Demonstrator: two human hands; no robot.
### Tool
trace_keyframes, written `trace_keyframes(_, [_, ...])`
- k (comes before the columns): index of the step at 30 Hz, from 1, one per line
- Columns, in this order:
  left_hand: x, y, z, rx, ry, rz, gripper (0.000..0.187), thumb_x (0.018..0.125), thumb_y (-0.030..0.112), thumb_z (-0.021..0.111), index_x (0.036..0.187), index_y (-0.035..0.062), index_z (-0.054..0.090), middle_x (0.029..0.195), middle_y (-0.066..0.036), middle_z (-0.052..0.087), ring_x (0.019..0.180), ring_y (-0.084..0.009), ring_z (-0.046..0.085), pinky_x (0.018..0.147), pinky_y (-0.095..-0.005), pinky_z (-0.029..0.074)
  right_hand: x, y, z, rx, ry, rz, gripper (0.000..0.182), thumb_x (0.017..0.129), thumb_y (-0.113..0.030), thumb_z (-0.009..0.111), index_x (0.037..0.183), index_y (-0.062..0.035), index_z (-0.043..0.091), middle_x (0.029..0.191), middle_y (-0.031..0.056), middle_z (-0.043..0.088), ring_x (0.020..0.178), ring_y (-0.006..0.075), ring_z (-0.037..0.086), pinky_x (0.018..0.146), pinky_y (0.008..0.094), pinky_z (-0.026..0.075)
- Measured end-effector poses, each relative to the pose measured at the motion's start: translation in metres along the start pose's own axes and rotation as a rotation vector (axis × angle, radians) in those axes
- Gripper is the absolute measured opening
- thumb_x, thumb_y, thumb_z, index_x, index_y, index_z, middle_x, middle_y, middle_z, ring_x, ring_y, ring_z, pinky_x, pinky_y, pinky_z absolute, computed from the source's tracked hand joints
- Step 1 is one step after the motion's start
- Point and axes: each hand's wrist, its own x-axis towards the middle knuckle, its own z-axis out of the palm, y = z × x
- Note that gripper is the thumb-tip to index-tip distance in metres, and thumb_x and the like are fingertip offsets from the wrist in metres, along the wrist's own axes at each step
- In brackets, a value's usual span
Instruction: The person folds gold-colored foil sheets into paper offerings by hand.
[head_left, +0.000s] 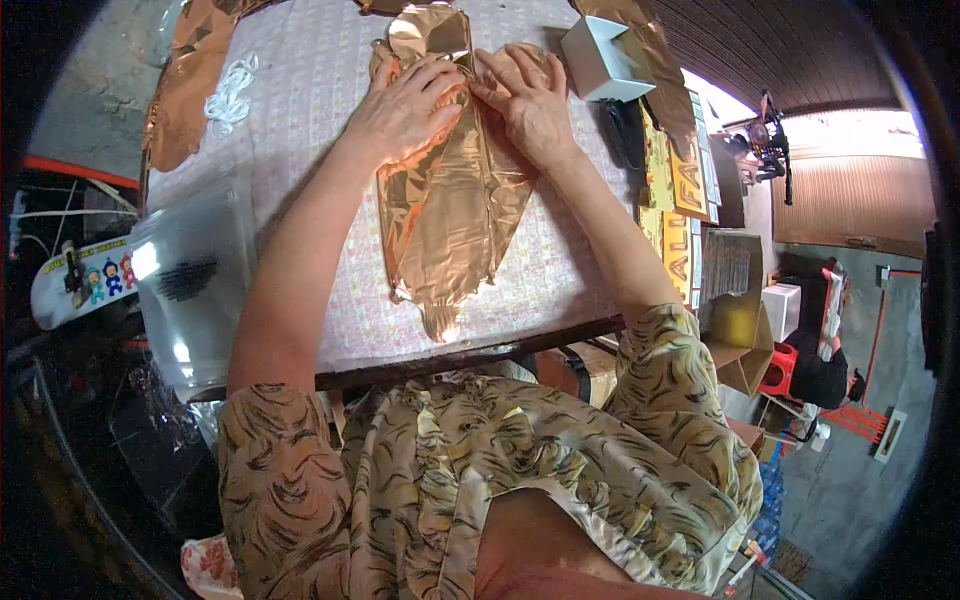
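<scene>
A flat, uninflated copper-coloured foil balloon point(445, 230) lies lengthwise on the cloth-covered table in front of me, partly folded over, with its narrow tab toward me. My left hand point(405, 108) rests on the upper left of the foil, fingers stretched out over it. Across a lengthwise fold, my right hand point(528, 108) lies on the upper right part, its fingers spread and its thumb beside the fold. Both palms face down, and the foil under them is hidden.
More copper foil point(185, 85) lies at the table's left edge, near a bundle of white string point(232, 95). Clear plastic bags point(195, 270) hang over the near left corner. A white box point(607, 60) and a dark object point(622, 135) stand at right, beside yellow printed packaging point(675, 240).
</scene>
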Motion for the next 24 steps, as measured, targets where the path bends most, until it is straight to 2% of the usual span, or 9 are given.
trace_keyframes(5, [0.001,0.002,-0.005,-0.057,-0.102,-0.02,0.05,0.109,0.043,0.045,0.152,0.0172,0.046,0.16,-0.004,0.039,0.154,-0.0242,0.033,0.126,-0.059,0.019,-0.007,0.0,-0.002,-0.042,-0.02,-0.024,0.051,0.087,-0.008,0.061,0.13,-0.0326,0.075,0.16,-0.0058,0.049,0.149,0.0223,0.041,0.122,0.0576,0.022])
trace_keyframes(7, [0.001,0.001,-0.003,-0.033,-0.084,-0.008,0.049,0.109,0.042,0.046,0.151,0.0164,0.046,0.16,-0.003,0.04,0.153,-0.0234,0.034,0.125,-0.0594,0.02,-0.012,0.004,-0.008,0.035,0.015,-0.034,0.042,0.089,-0.011,0.061,0.125,-0.0274,0.076,0.155,0.0014,0.055,0.141,0.03,0.052,0.12,0.0537,0.032])
trace_keyframes(8, [0.001,0.001,-0.002,-0.034,-0.084,-0.004,0.049,0.109,0.042,0.046,0.151,0.0164,0.046,0.16,-0.003,0.04,0.153,-0.0234,0.034,0.125,-0.0594,0.02,-0.018,0.008,-0.007,0.033,0.015,-0.031,0.042,0.089,-0.011,0.061,0.125,-0.0274,0.076,0.155,0.0014,0.055,0.141,0.03,0.052,0.12,0.0537,0.032])
trace_keyframes(10, [0.0,0.001,-0.003,0.017,-0.029,0.019,0.053,0.107,0.046,0.046,0.151,0.0162,0.049,0.157,-0.002,0.044,0.149,-0.0169,0.038,0.122,-0.0547,0.024,-0.028,0.013,-0.011,0.234,-0.042,0.238,0.028,0.094,-0.019,0.061,0.118,-0.0113,0.073,0.141,0.0196,0.063,0.122,0.0393,0.065,0.106,0.0516,0.049])
trace_keyframes(11, [-0.001,0.001,-0.003,0.014,-0.03,0.02,0.053,0.107,0.046,0.046,0.151,0.0162,0.049,0.157,-0.002,0.044,0.149,-0.0169,0.038,0.122,-0.0547,0.024,-0.035,0.014,-0.014,0.232,-0.046,0.24,0.028,0.094,-0.019,0.061,0.118,-0.0113,0.073,0.141,0.0196,0.063,0.122,0.0393,0.065,0.106,0.0516,0.049])
trace_keyframes(13, [0.001,0.001,-0.005,-0.056,-0.099,-0.005,0.049,0.108,0.041,0.047,0.151,0.0163,0.046,0.16,-0.002,0.04,0.153,-0.0234,0.034,0.124,-0.0602,0.02,-0.039,0.003,-0.044,0.058,-0.242,0.586,0.034,0.098,-0.03,0.061,0.108,0.0024,0.066,0.118,0.0333,0.068,0.101,0.045,0.071,0.09,0.0516,0.057])
trace_keyframes(14, [0.0,0.001,-0.006,-0.06,-0.106,0.001,0.049,0.108,0.041,0.047,0.151,0.0163,0.046,0.16,-0.002,0.04,0.153,-0.0234,0.034,0.124,-0.0602,0.02,-0.045,0.009,-0.037,0.063,-0.257,0.624,0.048,0.1,-0.042,0.061,0.103,0.0059,0.061,0.104,0.0341,0.069,0.097,0.0432,0.073,0.084,0.051,0.059])
trace_keyframes(18, [0.0,-0.003,0.004,-0.029,-0.023,0.028,0.052,0.108,0.045,0.046,0.152,0.0178,0.047,0.159,-0.001,0.042,0.153,-0.0204,0.033,0.124,-0.0587,0.02,-0.04,0.011,-0.021,0.023,-0.302,0.755,0.059,0.094,-0.055,0.066,0.105,0.0031,0.063,0.101,0.0293,0.072,0.096,0.0436,0.073,0.083,0.0494,0.059])
trace_keyframes(24, [0.001,-0.004,0.007,-0.013,-0.018,-0.004,0.053,0.108,0.049,0.044,0.153,0.0226,0.047,0.16,0.001,0.041,0.154,-0.0182,0.031,0.126,-0.0585,0.018,-0.032,0.021,-0.021,0.312,-0.246,0.855,0.044,0.09,-0.041,0.072,0.099,0.0018,0.074,0.091,0.0254,0.075,0.087,0.0381,0.076,0.079,0.0458,0.058])
